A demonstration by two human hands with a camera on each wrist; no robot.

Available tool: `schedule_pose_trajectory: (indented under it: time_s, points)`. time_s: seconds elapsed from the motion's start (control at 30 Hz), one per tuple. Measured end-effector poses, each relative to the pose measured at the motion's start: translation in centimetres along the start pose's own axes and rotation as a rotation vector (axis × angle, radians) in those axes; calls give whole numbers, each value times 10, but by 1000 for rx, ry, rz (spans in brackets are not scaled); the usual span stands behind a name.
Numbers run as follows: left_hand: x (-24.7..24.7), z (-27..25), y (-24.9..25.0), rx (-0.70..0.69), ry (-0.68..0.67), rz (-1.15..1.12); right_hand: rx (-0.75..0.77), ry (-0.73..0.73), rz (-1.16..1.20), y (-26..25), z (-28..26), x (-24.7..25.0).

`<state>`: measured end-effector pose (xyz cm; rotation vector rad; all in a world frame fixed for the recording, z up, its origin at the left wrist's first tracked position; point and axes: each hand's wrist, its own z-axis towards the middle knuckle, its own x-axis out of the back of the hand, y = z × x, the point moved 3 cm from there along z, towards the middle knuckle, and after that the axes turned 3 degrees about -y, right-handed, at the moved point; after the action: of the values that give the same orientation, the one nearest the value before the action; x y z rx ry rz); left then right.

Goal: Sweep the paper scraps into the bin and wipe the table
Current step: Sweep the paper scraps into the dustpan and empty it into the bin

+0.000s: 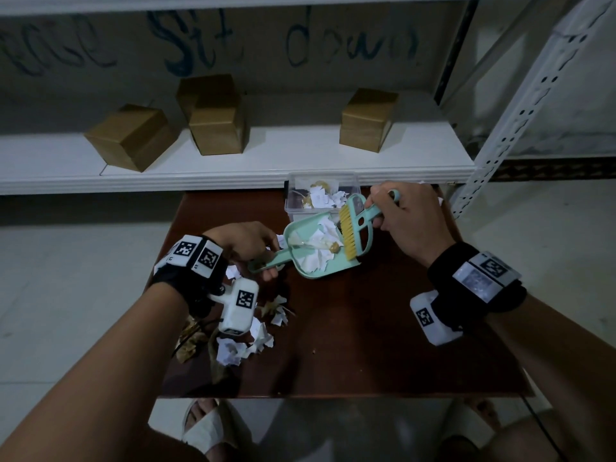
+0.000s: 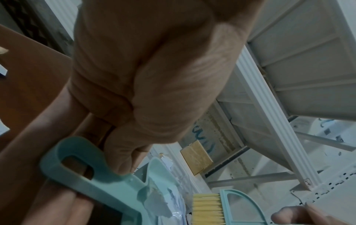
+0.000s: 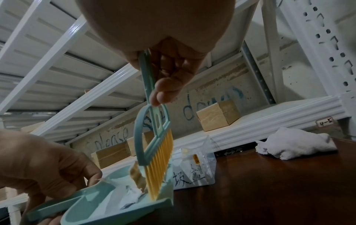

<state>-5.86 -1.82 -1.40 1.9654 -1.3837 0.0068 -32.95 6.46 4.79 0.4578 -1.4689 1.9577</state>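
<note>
Our left hand (image 1: pixel 245 240) grips the dustpan (image 1: pixel 313 248) handle, scraps (image 1: pixel 316 258) inside; our right hand (image 1: pixel 408 218) fingers (image 3: pixel 163 92) hold the brush (image 1: pixel 351 233) bristles in it, beside the bin (image 1: pixel 321 195).

Mint-green dustpan (image 1: pixel 301 241) loaded with white paper scraps (image 1: pixel 316 258); the brush (image 1: pixel 353 225) is that same mint, its bristles yellow; dark reddish-brown table (image 1: pixel 366 328); a clear bin (image 1: pixel 321 195); a white cloth (image 3: pixel 294 143); tan boxes (image 1: pixel 131 136) on a white shelf (image 1: pixel 300 155); blue scrawl on the grey wall (image 1: pixel 350 45).
</note>
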Motion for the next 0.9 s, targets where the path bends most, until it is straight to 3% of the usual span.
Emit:
schedule_pose_trajectory:
  time_s: [0.33, 0.53, 0.7, 0.9]
  points:
    - [-1, -10, 11, -62, 51, -32, 45, 88, -18, -5, -1, 7]
    - [1, -13, 15, -60, 87, -123, 90, 221, 38, -1, 1, 12]
    - [8, -17, 19, -77, 167, -195, 126, 372, 31, 2, 5, 28]
    - [15, -32, 30, -162, 286, -283, 49, 433, 94, 9, 10, 35]
